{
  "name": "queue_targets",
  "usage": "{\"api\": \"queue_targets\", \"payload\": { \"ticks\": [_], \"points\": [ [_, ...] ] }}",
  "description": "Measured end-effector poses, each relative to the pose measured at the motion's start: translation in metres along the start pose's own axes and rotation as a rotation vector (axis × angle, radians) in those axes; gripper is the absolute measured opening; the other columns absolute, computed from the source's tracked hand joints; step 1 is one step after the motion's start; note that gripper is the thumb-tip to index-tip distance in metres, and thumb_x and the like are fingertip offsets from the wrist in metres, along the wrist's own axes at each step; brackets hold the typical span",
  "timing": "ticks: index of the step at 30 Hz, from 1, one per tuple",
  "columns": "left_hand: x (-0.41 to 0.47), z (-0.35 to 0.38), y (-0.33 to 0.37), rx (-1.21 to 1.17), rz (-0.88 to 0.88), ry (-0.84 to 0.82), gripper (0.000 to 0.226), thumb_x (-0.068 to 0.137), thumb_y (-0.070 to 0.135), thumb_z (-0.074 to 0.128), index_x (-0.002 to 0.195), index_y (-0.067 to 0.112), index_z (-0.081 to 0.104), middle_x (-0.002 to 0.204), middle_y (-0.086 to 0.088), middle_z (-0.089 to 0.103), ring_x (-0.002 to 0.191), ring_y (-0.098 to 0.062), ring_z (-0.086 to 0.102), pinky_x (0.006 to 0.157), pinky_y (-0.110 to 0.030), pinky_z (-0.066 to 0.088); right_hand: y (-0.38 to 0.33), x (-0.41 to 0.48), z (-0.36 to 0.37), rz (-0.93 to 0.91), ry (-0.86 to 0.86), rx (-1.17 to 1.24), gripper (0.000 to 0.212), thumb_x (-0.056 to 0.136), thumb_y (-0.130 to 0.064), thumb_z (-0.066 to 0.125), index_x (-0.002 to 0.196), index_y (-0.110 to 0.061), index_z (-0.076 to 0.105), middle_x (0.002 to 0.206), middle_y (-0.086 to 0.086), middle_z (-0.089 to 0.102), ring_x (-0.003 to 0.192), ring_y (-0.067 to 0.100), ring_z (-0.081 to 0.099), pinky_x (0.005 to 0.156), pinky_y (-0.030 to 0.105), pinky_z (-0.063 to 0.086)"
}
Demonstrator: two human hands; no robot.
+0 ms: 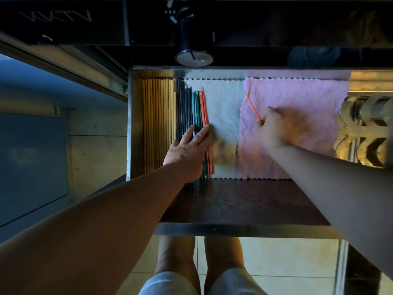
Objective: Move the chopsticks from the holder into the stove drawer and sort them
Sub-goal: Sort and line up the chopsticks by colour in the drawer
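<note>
pressing my left hand [187, 145] flat, fingers straight, on the sorted chopsticks [187, 107] at the left of the drawer [129, 124], i am stopping the rows from rolling, while my right hand [276, 128] is pinching one orange chopstick [252, 106] above the pink cloth [297, 94], likely bound for the reds

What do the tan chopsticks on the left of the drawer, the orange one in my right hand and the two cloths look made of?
The tan chopsticks: likely bamboo or wood, matte, pale straw colour. The orange chopstick: probably plastic, bright uniform colour; blurred, so unsure. The white cloth and pink cloth: soft microfibre-like fabric, crinkled nap, scalloped edges.
</note>
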State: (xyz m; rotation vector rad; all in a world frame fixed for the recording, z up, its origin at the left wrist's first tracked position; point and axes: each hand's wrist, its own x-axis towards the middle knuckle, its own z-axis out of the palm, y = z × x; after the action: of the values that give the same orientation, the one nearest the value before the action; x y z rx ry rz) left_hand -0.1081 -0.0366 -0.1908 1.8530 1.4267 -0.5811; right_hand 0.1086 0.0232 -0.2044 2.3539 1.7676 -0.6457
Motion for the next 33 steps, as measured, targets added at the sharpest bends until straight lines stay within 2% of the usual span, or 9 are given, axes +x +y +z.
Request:
{"api": "queue_targets", "payload": {
  "ticks": [2, 5, 10, 16, 20, 23, 28, 30, 33],
  "points": [
    [0.000, 0.003, -0.001, 0.009, -0.009, 0.014, 0.087, 0.093, 0.011, 0.050, 0.154, 0.038, -0.006, 0.155, 0.019, -0.033, 0.148, -0.016, -0.019, 0.116, -0.052, 0.014, -0.009, -0.008, 0.000, -0.065, 0.021, 0.103, 0.018, 0.085, -0.014, 0.055, 0.098, -0.004, 0.064, 0.102, 0.021, 0.062, 0.093, 0.038, 0.060, 0.068, 0.035, 0.044],
    [-0.001, 0.002, -0.002, 0.008, -0.018, 0.018, 0.084, 0.093, 0.014, 0.050, 0.155, 0.036, -0.003, 0.156, 0.014, -0.033, 0.148, -0.015, -0.017, 0.117, -0.050, 0.016, -0.025, -0.018, 0.009, -0.157, -0.047, 0.221, 0.012, 0.083, -0.011, 0.056, 0.086, -0.006, 0.067, 0.092, 0.018, 0.063, 0.083, 0.034, 0.060, 0.064, 0.033, 0.040],
    [-0.004, -0.003, -0.004, 0.002, -0.018, -0.004, 0.080, 0.094, 0.014, 0.047, 0.155, 0.036, 0.000, 0.159, 0.014, -0.027, 0.149, -0.014, -0.017, 0.119, -0.051, 0.014, -0.058, -0.027, 0.024, -0.087, -0.183, 0.304, 0.018, 0.084, -0.009, 0.055, 0.067, -0.011, 0.059, 0.068, 0.010, 0.056, 0.068, 0.023, 0.051, 0.059, 0.025, 0.030],
    [-0.007, -0.006, -0.010, -0.013, -0.034, -0.007, 0.080, 0.093, 0.015, 0.050, 0.155, 0.039, 0.004, 0.160, 0.015, -0.021, 0.149, -0.015, -0.014, 0.118, -0.050, 0.011, -0.083, -0.021, 0.025, 0.040, -0.166, 0.280, 0.022, 0.089, -0.009, 0.051, 0.083, -0.004, 0.071, 0.085, 0.012, 0.068, 0.074, 0.021, 0.055, 0.061, 0.022, 0.033],
    [-0.009, -0.006, -0.016, -0.043, -0.059, 0.009, 0.082, 0.092, 0.014, 0.050, 0.155, 0.037, 0.003, 0.160, 0.015, -0.021, 0.149, -0.016, -0.013, 0.117, -0.051, 0.013, -0.080, -0.021, 0.023, 0.043, -0.202, 0.277, 0.022, 0.091, -0.009, 0.049, 0.088, -0.007, 0.071, 0.091, 0.008, 0.070, 0.079, 0.021, 0.060, 0.064, 0.021, 0.036],
    [-0.010, -0.006, -0.018, -0.086, -0.089, 0.016, 0.080, 0.093, 0.013, 0.046, 0.155, 0.036, 0.001, 0.159, 0.016, -0.023, 0.149, -0.014, -0.014, 0.117, -0.050, 0.011, -0.075, -0.028, 0.024, 0.065, -0.234, 0.331, 0.020, 0.092, -0.012, 0.051, 0.099, -0.014, 0.069, 0.102, 0.004, 0.069, 0.092, 0.022, 0.062, 0.071, 0.022, 0.039],
    [-0.010, -0.005, -0.020, -0.096, -0.127, 0.000, 0.084, 0.093, 0.013, 0.047, 0.156, 0.032, -0.006, 0.157, 0.017, -0.029, 0.148, -0.014, -0.018, 0.118, -0.051, 0.011, -0.082, -0.045, 0.030, 0.049, -0.314, 0.379, 0.029, 0.094, -0.013, 0.050, 0.120, -0.013, 0.064, 0.120, 0.006, 0.066, 0.112, 0.022, 0.060, 0.085, 0.019, 0.039],
    [-0.009, -0.006, -0.020, -0.094, -0.138, -0.017, 0.086, 0.093, 0.011, 0.048, 0.155, 0.032, -0.007, 0.156, 0.017, -0.031, 0.148, -0.014, -0.020, 0.118, -0.051, 0.011, -0.087, -0.048, 0.029, 0.065, -0.321, 0.394, 0.032, 0.094, -0.015, 0.049, 0.123, -0.014, 0.062, 0.123, 0.005, 0.065, 0.112, 0.021, 0.060, 0.085, 0.019, 0.038],
    [-0.009, -0.008, -0.018, -0.105, -0.147, -0.037, 0.086, 0.093, 0.011, 0.049, 0.155, 0.032, -0.007, 0.155, 0.017, -0.032, 0.147, -0.013, -0.020, 0.118, -0.052, 0.011, -0.090, -0.049, 0.028, 0.101, -0.295, 0.401, 0.028, 0.094, -0.015, 0.049, 0.118, -0.014, 0.064, 0.118, 0.004, 0.066, 0.098, 0.018, 0.059, 0.079, 0.019, 0.037]
  ]
}}
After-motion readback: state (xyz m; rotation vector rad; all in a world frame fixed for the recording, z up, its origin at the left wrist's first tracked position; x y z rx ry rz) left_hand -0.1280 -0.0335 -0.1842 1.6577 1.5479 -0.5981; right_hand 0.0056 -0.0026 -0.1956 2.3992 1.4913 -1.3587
